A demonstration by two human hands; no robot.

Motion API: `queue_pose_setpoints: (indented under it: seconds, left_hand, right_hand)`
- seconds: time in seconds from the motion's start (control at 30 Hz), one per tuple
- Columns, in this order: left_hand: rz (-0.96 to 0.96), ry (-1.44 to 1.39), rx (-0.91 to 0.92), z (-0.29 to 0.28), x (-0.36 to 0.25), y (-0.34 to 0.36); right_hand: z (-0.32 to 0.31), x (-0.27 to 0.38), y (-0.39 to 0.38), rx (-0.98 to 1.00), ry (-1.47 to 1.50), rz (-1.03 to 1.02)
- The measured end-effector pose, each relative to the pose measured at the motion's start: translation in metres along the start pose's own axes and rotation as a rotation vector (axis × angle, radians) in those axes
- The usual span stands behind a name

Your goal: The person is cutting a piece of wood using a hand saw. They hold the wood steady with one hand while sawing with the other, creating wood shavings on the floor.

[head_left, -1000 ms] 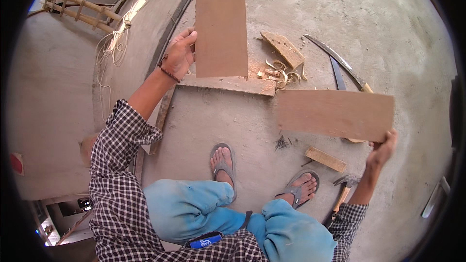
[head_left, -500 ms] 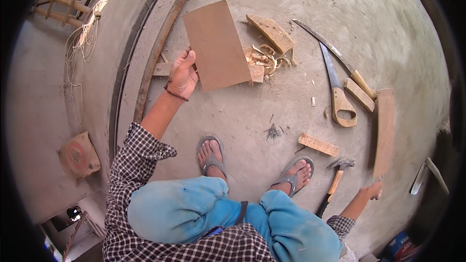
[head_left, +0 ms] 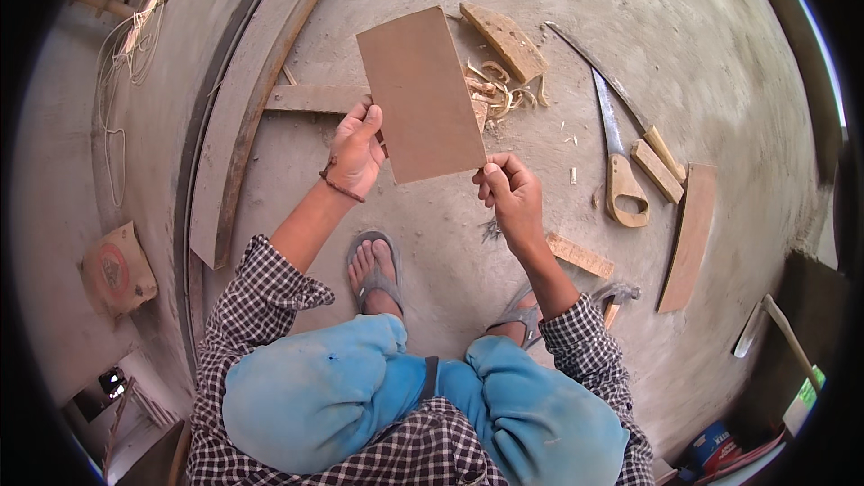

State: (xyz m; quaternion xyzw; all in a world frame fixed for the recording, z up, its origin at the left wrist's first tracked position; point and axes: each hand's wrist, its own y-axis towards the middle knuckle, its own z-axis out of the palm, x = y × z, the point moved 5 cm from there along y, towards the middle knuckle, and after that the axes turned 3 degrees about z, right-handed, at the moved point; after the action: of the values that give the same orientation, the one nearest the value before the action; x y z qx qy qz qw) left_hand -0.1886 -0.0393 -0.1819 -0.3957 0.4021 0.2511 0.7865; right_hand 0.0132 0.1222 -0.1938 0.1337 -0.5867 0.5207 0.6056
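Note:
A thin brown rectangular board (head_left: 421, 94) is held up over the floor between my hands. My left hand (head_left: 358, 146) grips its left edge, thumb on the face and fingers behind. At the lower right corner, my right hand (head_left: 513, 196) pinches the board between thumb and fingers. Behind the board are a nail-holed wood block (head_left: 506, 40) and curled wood shavings (head_left: 504, 97), partly covered by it. A narrow brown board strip (head_left: 688, 238) lies on the floor to the right. The small nail pile is mostly hidden behind my right hand.
To the right lie a handsaw (head_left: 621, 166), a long curved blade with a wooden handle (head_left: 621, 94) and a small wood block (head_left: 657, 171). Another wood piece (head_left: 580, 255) and a hammer (head_left: 616, 295) are near my right foot. Long timber (head_left: 261, 99) runs along the left.
My right hand has left the narrow strip at the right and come to the held board's lower right corner. The strip now lies flat. The held board has shifted slightly right.

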Motion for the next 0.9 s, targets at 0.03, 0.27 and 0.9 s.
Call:
queue_pose_setpoints:
  seconds: [0.03,0.27,0.9]
  left_hand:
    - [-0.006,-0.001,-0.008,0.000,0.002,-0.002]
    - [-0.047,0.009,-0.068,0.000,0.015,-0.008]
    - [-0.116,0.160,-0.198,-0.010,0.023,-0.021]
  right_hand:
    - [0.000,-0.002,0.000,-0.002,0.015,0.012]
    - [-0.002,-0.011,-0.008,0.008,0.110,0.040]
    - [-0.098,0.044,0.005,-0.597,-0.815,-0.300]
